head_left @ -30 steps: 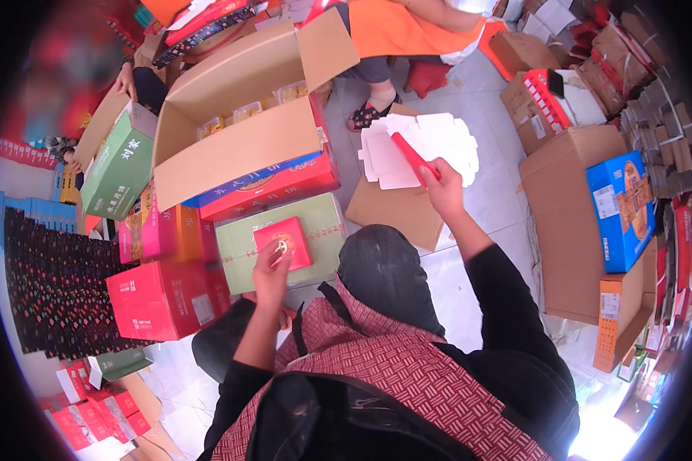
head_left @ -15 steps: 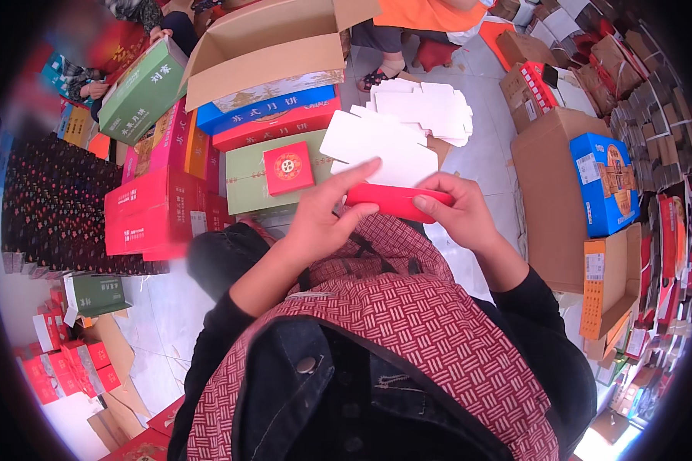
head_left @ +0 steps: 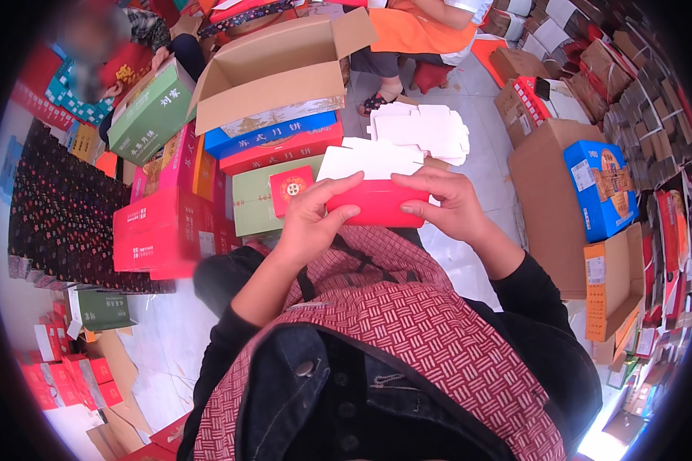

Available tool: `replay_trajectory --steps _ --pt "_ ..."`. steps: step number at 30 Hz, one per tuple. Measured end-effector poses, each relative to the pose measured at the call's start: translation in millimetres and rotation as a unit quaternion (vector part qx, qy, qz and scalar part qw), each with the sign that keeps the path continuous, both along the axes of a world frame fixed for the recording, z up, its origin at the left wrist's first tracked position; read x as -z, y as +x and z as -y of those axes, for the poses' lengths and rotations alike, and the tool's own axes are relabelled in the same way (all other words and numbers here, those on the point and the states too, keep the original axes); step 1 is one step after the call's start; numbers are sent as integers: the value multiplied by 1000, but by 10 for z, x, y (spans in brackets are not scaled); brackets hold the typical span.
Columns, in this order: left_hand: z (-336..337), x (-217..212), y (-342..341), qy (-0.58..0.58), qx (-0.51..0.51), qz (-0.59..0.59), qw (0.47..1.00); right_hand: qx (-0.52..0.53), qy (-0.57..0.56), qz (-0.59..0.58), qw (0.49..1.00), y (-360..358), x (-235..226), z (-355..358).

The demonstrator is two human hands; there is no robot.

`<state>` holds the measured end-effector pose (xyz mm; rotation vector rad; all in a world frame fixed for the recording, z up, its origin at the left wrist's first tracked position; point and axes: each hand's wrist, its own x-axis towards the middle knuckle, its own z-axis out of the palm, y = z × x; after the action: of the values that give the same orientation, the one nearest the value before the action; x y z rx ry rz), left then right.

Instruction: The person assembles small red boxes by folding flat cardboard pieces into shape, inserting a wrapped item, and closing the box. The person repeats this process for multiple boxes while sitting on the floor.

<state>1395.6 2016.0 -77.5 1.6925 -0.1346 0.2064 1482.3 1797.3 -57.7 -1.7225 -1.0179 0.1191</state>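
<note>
In front of my apron I hold a flat box blank [head_left: 377, 203], red outside and white inside, with one part folded over. My left hand [head_left: 321, 211] pinches its left end between thumb and fingers. On the right end, my right hand [head_left: 447, 201] grips with the thumb below and fingers along the top fold. White flaps stick out beyond the fold, away from me. Just left of the blank, a small square red box [head_left: 291, 187] with a round gold emblem rests on a pale green box [head_left: 255, 201]. More white blanks [head_left: 419, 131] lie in a pile beyond.
An open cardboard carton [head_left: 273, 73] stands on blue and red boxes ahead. Red cartons [head_left: 158, 230] are stacked at left, near a dark patterned stack [head_left: 54, 207]. A tall carton [head_left: 550, 207] and a blue box [head_left: 601, 188] stand at right. Two people sit beyond, one with a green box [head_left: 152, 111].
Both hands have tilted the blank, so a wider red face now shows toward me. My right fingers have moved onto its upper fold. The view has shifted slightly.
</note>
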Motion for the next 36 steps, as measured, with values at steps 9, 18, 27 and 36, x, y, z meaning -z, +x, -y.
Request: replay_trajectory --steps 9,18,27,36 --pt "6 25 101 76 -59 12 995 -20 -28 40 999 255 -10 -28" --pt "-95 78 164 118 -118 -64 984 -2 18 72 997 291 148 -99" --pt "-104 225 -164 -60 56 -89 993 -115 7 -107 988 -17 146 63" --pt "-64 44 -259 33 129 -85 987 40 -452 4 891 1520 1142 -599"
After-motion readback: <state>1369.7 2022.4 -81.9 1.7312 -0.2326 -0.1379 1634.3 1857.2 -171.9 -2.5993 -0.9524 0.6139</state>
